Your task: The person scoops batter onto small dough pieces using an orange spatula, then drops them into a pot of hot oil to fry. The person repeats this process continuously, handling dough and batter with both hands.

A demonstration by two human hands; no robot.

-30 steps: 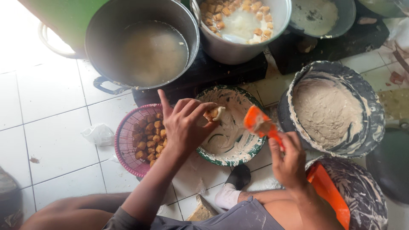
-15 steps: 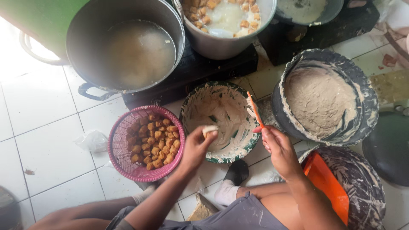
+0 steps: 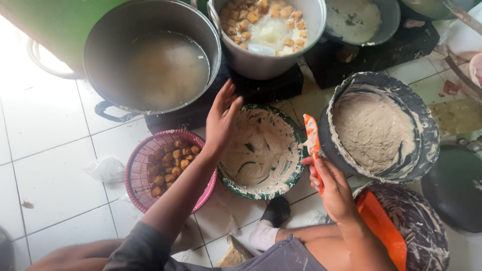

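Note:
My left hand (image 3: 222, 118) is raised over the gap between the green-rimmed bowl (image 3: 290, 173), smeared with pale paste, and the large grey pot of cloudy liquid (image 3: 150, 60); its fingers are spread and hold nothing. My right hand (image 3: 331, 188) grips an orange spatula (image 3: 312, 143) coated in paste, upright between the green-rimmed bowl and the dark bowl of grey dough (image 3: 374, 128). A pink basket (image 3: 138, 173) of several fried brown pieces (image 3: 170, 163) sits left of my left forearm.
A metal pot with fried pieces in liquid (image 3: 266, 25) stands on a black stove (image 3: 271, 83). A pan (image 3: 359, 20) sits behind it. An orange-rimmed, paste-smeared bowl (image 3: 401, 231) lies by my right arm. The floor is white tile (image 3: 45, 140). My socked foot (image 3: 271, 221) rests below the bowl.
My left hand has risen from the bowl's near edge, where it held a paste-covered piece, toward the pots, and is now empty. The spatula has stayed beside the bowl.

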